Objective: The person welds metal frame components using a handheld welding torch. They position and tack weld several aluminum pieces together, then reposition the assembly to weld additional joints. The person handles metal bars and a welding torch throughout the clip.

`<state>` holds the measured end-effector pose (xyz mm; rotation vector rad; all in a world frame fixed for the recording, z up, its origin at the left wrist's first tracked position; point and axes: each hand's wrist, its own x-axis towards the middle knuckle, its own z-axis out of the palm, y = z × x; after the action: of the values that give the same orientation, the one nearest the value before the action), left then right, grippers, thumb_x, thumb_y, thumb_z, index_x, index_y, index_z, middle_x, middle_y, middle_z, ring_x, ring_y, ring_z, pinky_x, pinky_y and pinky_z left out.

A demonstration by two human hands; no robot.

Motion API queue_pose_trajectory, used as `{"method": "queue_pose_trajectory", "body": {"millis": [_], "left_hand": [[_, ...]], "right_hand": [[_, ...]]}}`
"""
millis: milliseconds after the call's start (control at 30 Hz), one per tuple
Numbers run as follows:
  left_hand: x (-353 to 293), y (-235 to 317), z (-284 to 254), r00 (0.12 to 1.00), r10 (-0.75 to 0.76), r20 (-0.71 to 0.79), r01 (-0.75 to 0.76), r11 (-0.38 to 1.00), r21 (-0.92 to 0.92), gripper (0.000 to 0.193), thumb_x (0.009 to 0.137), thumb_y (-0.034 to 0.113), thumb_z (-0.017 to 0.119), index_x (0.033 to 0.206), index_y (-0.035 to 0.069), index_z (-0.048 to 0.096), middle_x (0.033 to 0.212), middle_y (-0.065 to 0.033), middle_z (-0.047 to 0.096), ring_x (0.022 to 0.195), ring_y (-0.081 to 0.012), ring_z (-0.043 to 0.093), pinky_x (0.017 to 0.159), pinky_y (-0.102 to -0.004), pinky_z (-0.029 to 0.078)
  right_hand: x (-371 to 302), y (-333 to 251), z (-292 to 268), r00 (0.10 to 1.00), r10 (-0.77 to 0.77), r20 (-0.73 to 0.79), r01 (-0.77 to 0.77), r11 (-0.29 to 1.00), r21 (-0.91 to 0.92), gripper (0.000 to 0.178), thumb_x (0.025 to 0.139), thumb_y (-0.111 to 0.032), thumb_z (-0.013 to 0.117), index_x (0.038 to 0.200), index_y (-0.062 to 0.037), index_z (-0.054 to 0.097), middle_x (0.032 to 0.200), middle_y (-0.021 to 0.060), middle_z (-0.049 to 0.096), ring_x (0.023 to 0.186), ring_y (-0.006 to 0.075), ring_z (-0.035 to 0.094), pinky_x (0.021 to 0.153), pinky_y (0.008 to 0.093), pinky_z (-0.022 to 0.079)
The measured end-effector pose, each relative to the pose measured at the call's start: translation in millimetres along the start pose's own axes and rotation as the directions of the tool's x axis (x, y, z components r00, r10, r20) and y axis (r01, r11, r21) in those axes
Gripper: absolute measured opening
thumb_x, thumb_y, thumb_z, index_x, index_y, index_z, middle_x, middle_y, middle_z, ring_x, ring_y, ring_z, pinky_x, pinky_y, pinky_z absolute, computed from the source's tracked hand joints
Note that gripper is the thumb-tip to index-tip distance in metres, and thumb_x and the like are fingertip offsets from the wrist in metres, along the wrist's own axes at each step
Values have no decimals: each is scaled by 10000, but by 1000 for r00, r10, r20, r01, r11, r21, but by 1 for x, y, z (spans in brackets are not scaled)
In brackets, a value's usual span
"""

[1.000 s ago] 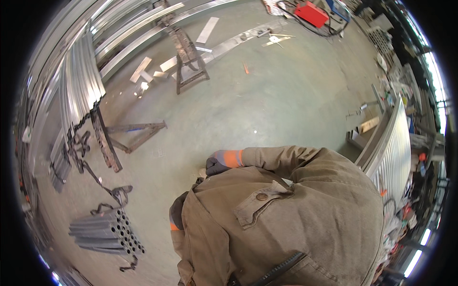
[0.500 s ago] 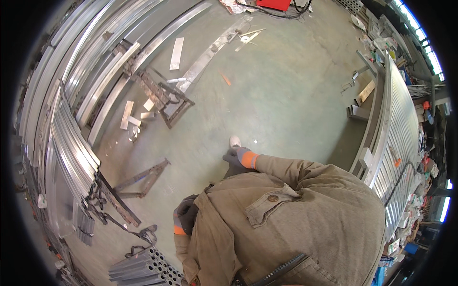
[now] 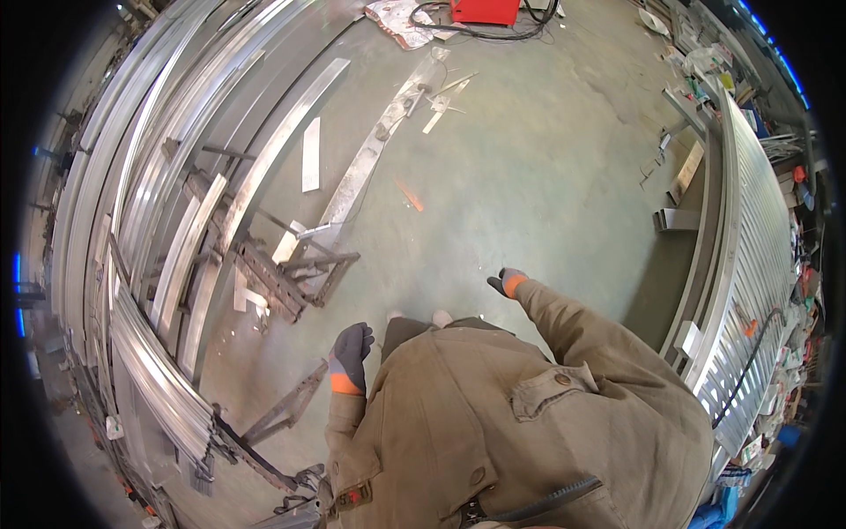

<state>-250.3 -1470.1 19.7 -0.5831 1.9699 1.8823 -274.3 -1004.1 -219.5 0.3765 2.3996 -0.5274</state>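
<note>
My left hand (image 3: 351, 346), in a dark grey glove with an orange cuff, is raised beside the jacket front. Its fingers look curled in, and nothing shows in them. Off to the right, my right hand (image 3: 508, 282) is held out over the floor in a matching glove, its fingers slightly apart and holding nothing visible. Neither hand touches anything. Nearest to the left hand is a rusty angled metal frame (image 3: 291, 404) on the floor. Below the jacket hem, the tip of a light shoe (image 3: 441, 317) shows.
Long silver metal profiles (image 3: 159, 207) rest on rusty stands (image 3: 278, 282) at the left. On the right is a bench with a ribbed metal panel (image 3: 753, 256). A flat metal strip (image 3: 366, 163) lies ahead, and a red machine (image 3: 485, 11) with black cable stands farther off.
My hands have moved apart: the right swung outward to the right, the left rose slightly. My body has turned and moved, so the metal stock has shifted in view. A second shoe tip now shows.
</note>
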Motion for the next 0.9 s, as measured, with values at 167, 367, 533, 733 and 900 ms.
{"method": "queue_pose_trajectory", "body": {"millis": [167,367,533,733,900], "left_hand": [[139,62,48,1000,8,-21,-3,972,235,417,1080,365,634,1272,4,714,1152,-67,739,1045,-154,683,862,-309,533],[349,138,80,918,393,-62,-306,797,521,502,1049,333,683,1358,-62,656,1199,-126,733,1101,-234,680,1007,-358,522],[538,216,105,906,272,-325,-49,829,556,717,997,451,729,1463,-74,583,1436,-319,618,1292,-402,624,1092,-464,485],[669,259,120,824,450,-344,-14,623,782,788,983,523,703,1491,-65,569,1603,-297,469,1506,-421,439,1235,-462,382],[686,261,129,828,324,-457,127,685,717,779,986,522,702,1483,-65,574,1578,-298,497,1490,-426,457,1228,-457,386]], "right_hand": [[37,6,18,996,19,89,-25,997,76,755,972,-667,618,1275,13,741,1292,269,727,1230,448,674,1065,502,531],[103,44,-1,917,42,397,-144,962,231,677,958,-635,663,1178,-3,764,1230,280,737,1196,482,676,1031,532,541],[179,83,-110,919,295,261,-309,951,14,688,995,-609,619,1200,35,743,1259,291,725,1201,484,672,1045,527,536],[330,50,-287,957,287,-36,-273,938,212,628,976,-568,663,1191,15,755,1244,256,748,1214,439,684,1042,494,537],[462,-16,-370,980,197,2,-189,940,285,571,991,-506,644,1267,-16,739,1282,239,741,1240,424,679,1058,484,530]]}}
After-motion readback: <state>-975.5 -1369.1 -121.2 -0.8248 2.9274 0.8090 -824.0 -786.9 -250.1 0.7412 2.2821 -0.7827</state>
